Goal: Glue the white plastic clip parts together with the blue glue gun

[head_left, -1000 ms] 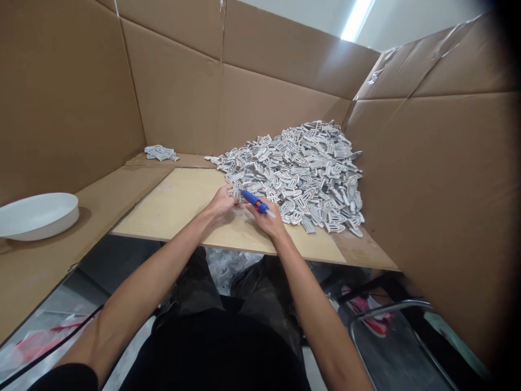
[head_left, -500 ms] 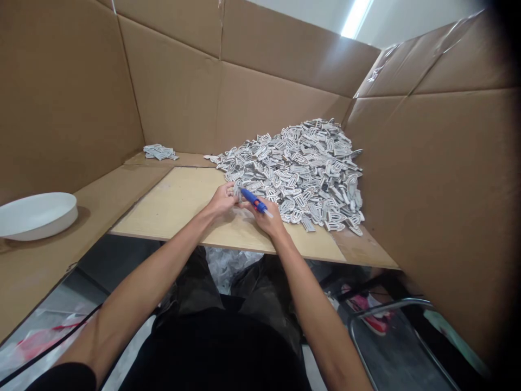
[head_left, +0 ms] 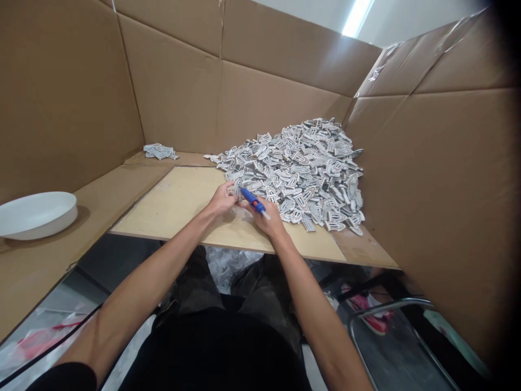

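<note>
My left hand [head_left: 223, 197] is closed on a small grey slotted piece [head_left: 237, 188], held up over the board's middle. Closed around a blue pen-like tool [head_left: 253, 201] with a red part and a pale rear end is my right hand [head_left: 268, 215]. The tool's front end points at the grey piece and appears close to it; whether they touch is too small to tell. Just beyond and to the right of my hands lies a large heap of similar grey pieces [head_left: 301, 168].
A few grey pieces [head_left: 160, 151] lie at the back left. At the far left stands a white bowl [head_left: 38, 214]. Cardboard walls [head_left: 280, 98] enclose the pale board [head_left: 163, 209]. Below its front edge are plastic scraps [head_left: 230, 266] and, at the right, a metal-framed chair [head_left: 391, 336].
The blue tool in my right hand has tilted very slightly, its rear end shifting a little to the left. My left hand and the grey piece have hardly moved.
</note>
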Tool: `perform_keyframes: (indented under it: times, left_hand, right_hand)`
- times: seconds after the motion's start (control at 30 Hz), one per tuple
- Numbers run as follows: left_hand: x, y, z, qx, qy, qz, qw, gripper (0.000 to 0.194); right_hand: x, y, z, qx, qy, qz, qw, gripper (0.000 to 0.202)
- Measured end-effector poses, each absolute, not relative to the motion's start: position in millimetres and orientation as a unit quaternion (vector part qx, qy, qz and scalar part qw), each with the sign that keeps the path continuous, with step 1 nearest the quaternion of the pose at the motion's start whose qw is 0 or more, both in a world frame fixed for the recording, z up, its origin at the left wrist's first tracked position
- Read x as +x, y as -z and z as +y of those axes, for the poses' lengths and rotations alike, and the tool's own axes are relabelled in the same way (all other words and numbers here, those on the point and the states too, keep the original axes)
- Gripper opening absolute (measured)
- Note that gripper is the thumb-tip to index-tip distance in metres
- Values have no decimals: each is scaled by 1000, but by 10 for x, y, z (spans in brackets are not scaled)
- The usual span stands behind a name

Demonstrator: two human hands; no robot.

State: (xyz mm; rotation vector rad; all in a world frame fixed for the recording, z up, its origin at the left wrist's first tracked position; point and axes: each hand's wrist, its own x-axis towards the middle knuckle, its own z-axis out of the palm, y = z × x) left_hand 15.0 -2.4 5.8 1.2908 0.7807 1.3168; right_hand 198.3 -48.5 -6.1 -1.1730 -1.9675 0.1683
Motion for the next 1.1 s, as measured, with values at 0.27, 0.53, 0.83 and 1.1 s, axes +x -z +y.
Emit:
perform_keyframes:
  times: [0.27, 0.53, 0.83, 1.1]
  left_hand:
    - [189, -7, -23, 517, -556, 365, 539, 51]
    - [122, -68, -84, 569, -567, 414, 427, 22]
    - [85, -105, -15, 561, -586, 429, 398, 12]
    - [105, -37, 55, 586, -583, 401, 395, 13]
  right_hand:
    - [1937, 72, -540, -529, 84, -763, 362, 18]
    - [2013, 29, -535, -499, 46, -714, 490, 38]
    - [2041, -5, -566, -504, -89, -681, 523, 55]
    - [2031, 12, -567, -486, -133, -704, 501, 57]
